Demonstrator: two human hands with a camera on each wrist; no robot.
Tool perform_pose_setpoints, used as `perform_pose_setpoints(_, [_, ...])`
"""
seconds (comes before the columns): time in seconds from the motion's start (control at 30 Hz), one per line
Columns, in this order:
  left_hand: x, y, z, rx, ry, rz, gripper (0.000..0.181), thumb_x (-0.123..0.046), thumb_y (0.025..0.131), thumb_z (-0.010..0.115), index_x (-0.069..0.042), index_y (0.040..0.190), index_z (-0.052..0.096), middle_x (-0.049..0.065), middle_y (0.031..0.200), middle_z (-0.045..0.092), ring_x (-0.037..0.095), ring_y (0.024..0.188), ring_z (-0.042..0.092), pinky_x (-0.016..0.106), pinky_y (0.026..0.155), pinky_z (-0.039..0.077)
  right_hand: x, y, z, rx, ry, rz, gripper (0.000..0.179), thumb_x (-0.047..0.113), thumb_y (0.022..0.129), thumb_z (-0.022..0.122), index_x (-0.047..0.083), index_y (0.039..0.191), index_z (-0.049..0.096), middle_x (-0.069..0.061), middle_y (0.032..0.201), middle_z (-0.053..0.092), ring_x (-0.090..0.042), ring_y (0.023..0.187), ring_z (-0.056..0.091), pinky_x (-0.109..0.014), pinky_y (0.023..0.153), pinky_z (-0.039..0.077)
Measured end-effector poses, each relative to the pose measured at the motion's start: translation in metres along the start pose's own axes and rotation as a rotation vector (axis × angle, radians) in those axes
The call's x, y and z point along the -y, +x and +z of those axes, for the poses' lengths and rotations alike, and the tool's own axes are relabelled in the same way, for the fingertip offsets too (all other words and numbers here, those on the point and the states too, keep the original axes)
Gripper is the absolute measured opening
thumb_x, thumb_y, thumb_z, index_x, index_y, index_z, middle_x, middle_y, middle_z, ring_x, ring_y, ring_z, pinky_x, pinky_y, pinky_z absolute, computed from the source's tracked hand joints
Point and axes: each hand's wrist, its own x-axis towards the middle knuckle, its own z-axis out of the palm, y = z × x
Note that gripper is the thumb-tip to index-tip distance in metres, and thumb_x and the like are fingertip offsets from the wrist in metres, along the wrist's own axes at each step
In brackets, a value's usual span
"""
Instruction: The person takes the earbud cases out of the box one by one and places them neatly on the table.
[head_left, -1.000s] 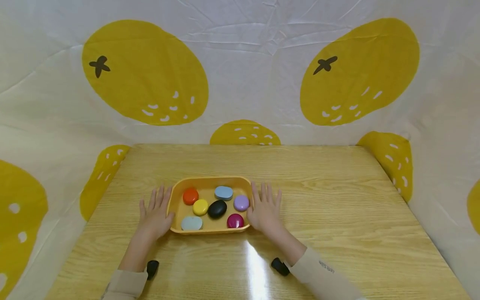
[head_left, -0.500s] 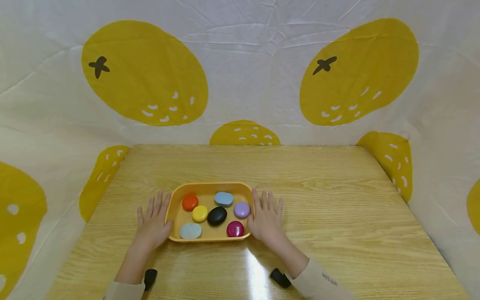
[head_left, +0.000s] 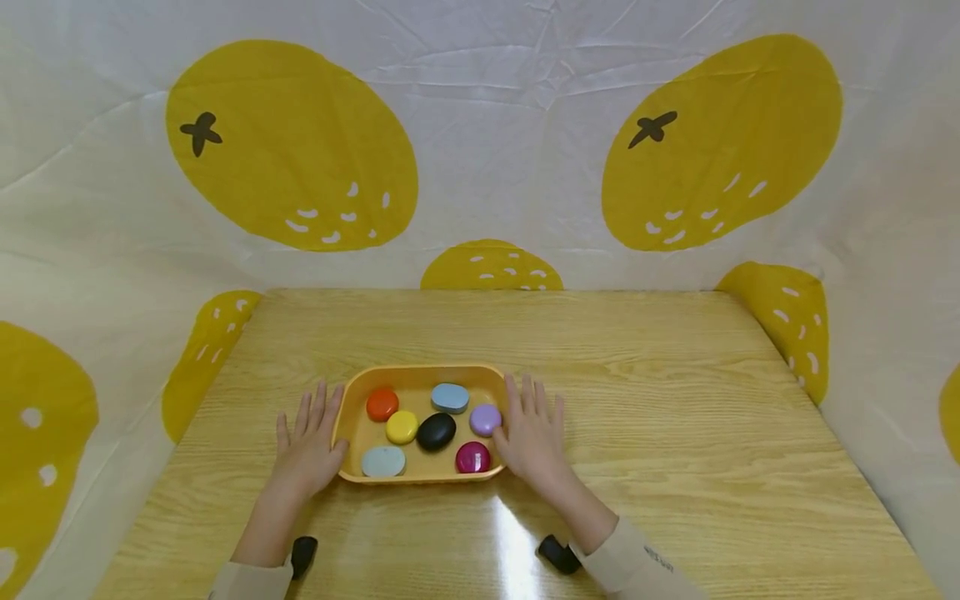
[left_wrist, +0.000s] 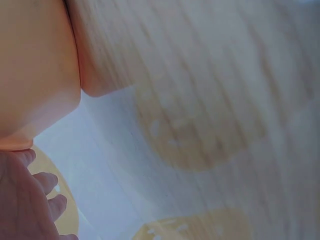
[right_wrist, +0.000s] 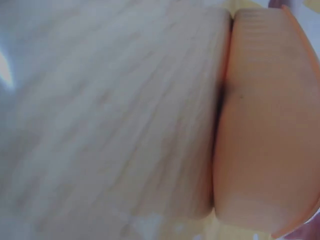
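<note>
A shallow yellow-orange tray point(head_left: 420, 480) rests on the table between both hands. My left hand point(head_left: 304, 454) lies against its left end, fingers straight and spread, thumb at the rim. At the right end, my right hand point(head_left: 534, 442) touches the tray the same way. Inside are smooth, pebble-like pieces: orange-red point(head_left: 382, 405), yellow point(head_left: 402, 427), black point(head_left: 437, 432), light blue point(head_left: 450, 397), lavender point(head_left: 485, 419), magenta point(head_left: 473, 457) and pale grey point(head_left: 383, 462). Both wrist views show the tray's outer wall point(right_wrist: 265, 120); some left fingertips point(left_wrist: 58, 206) show too.
The wood-grain table point(head_left: 675, 400) extends behind and to both sides of the tray. A white cloth point(head_left: 510, 167) with big yellow fruit prints surrounds it at the back and sides. Black wrist-worn devices point(head_left: 558, 554) sit by the cuffs.
Between one second and half a second ago, the tray slid slightly toward me with both hands against it. Since then the tray and hands have hardly moved.
</note>
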Motion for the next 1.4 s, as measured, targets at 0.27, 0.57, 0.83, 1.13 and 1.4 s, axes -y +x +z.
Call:
perform_pose_setpoints(0.27, [0.0,0.001,0.001,0.009,0.0,-0.016,0.073,-0.021,0.09,0.045,-0.013,0.148,0.002,0.02,0.152,-0.004,0.041,0.137,-0.007,0.061,0.1,-0.018,0.019,0.012,-0.005,-0.053,0.098,-0.379,0.061,0.026,0.082,0.061,0.013,0.138,0.039,-0.015,0.143,0.035,-0.031,0.132,0.03,-0.054,0.104,0.026])
perform_pose_setpoints(0.57, [0.001,0.001,0.0,0.016,-0.005,-0.015,0.073,-0.021,0.09,0.045,-0.013,0.148,0.001,0.021,0.151,-0.004,0.041,0.136,-0.007,0.062,0.1,-0.018,0.032,0.03,0.008,0.138,-0.091,-0.749,0.053,0.028,0.083,0.061,0.023,0.132,0.043,-0.007,0.131,0.044,-0.021,0.12,0.042,-0.042,0.098,0.037])
perform_pose_setpoints(0.83, [0.001,0.001,0.0,0.021,-0.008,-0.015,0.073,-0.021,0.09,0.045,-0.013,0.148,0.001,0.021,0.151,-0.004,0.042,0.136,-0.007,0.063,0.1,-0.016,0.04,0.04,0.014,0.19,-0.25,-0.837,0.049,0.034,0.083,0.059,0.026,0.13,0.046,-0.003,0.126,0.044,-0.019,0.112,0.044,-0.037,0.094,0.039])
perform_pose_setpoints(1.13, [0.002,0.002,0.0,0.02,-0.023,-0.009,0.073,-0.021,0.09,0.045,-0.013,0.148,0.001,0.021,0.151,-0.005,0.041,0.136,-0.008,0.061,0.1,-0.018,0.045,0.042,0.018,0.186,-0.32,-0.852,0.046,0.035,0.086,0.057,0.03,0.13,0.046,-0.002,0.123,0.046,-0.018,0.108,0.043,-0.033,0.086,0.04])
perform_pose_setpoints(1.4, [0.002,0.001,0.001,0.024,-0.018,-0.014,0.073,-0.021,0.09,0.045,-0.013,0.148,0.001,0.021,0.151,-0.005,0.041,0.136,-0.008,0.062,0.1,-0.017,0.045,0.042,0.02,0.175,-0.321,-0.871,0.046,0.038,0.085,0.059,0.029,0.128,0.047,-0.002,0.12,0.047,-0.017,0.106,0.043,-0.032,0.085,0.04])
